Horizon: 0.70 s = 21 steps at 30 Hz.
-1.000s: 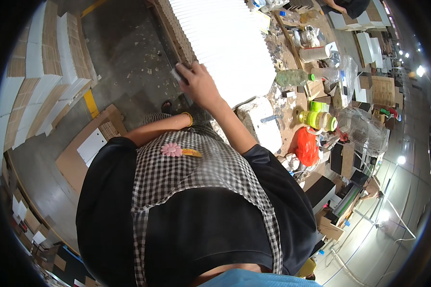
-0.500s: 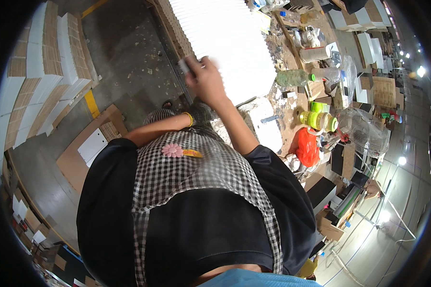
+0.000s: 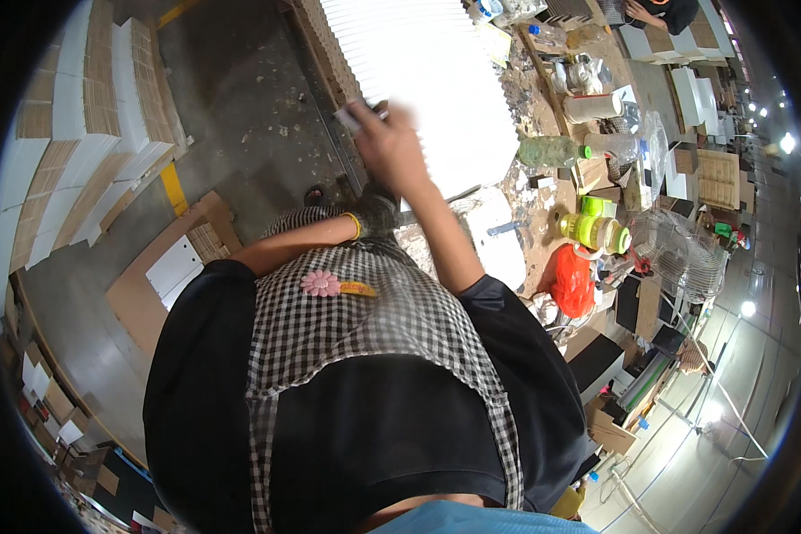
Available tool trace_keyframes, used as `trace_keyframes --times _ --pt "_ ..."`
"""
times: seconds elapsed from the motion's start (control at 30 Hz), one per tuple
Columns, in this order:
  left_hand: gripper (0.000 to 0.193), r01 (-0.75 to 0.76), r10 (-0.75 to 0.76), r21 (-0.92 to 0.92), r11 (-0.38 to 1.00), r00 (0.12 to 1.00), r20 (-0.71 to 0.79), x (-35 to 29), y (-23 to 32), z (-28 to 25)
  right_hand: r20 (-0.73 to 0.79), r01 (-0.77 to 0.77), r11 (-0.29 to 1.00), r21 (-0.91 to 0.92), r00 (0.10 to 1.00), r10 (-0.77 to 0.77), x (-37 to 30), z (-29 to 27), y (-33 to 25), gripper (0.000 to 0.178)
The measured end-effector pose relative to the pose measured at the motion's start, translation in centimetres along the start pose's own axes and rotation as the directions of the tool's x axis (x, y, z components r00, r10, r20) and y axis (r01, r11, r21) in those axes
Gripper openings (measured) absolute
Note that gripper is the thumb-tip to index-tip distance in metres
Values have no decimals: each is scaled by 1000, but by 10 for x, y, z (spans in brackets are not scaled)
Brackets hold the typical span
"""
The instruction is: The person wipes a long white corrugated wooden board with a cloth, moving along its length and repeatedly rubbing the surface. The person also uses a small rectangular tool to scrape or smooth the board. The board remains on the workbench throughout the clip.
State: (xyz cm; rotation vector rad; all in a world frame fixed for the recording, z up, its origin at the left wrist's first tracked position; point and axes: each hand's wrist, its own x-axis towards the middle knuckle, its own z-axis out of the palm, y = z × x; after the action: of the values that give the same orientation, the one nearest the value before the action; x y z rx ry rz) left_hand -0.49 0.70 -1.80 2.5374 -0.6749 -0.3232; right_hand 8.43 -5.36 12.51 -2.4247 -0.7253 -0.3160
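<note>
Head view: small dark object (image 3: 349,117), blurred, pinched in right hand (image 3: 392,147), at left edge of white ridged stack (image 3: 418,76). Left hand (image 3: 379,210) nearer checked apron (image 3: 329,325); finger state impossible to tell. Right of stack, on tabletop (image 3: 529,203): green-capped bottle (image 3: 547,151), yellow-green jug (image 3: 587,231), red bag (image 3: 572,280). Farther right: wire-caged fan (image 3: 681,254).

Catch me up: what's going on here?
A person in a checked apron works at a cluttered bench. Their right hand, blurred, holds a small object at the left edge of a ridged white stack. The left hand, seemingly dark-gloved, is lower, close to the apron; whether it grips anything can't be told. A green-capped bottle is right of the stack.
</note>
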Motion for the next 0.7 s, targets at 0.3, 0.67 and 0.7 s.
trace_keyframes --times 0.3,0.67,0.7 --pt "101 351 -118 -307 885 806 580 10 5 -14 79 23 868 -497 997 19 35 -59 70 53" --pt "125 359 -194 -289 888 860 472 10 6 -22 13 -9 920 -392 1000 15 30 -61 60 57" --pt "122 339 -164 -318 885 868 468 8 11 -34 -76 -85 943 -321 995 64 27 -63 53 61"
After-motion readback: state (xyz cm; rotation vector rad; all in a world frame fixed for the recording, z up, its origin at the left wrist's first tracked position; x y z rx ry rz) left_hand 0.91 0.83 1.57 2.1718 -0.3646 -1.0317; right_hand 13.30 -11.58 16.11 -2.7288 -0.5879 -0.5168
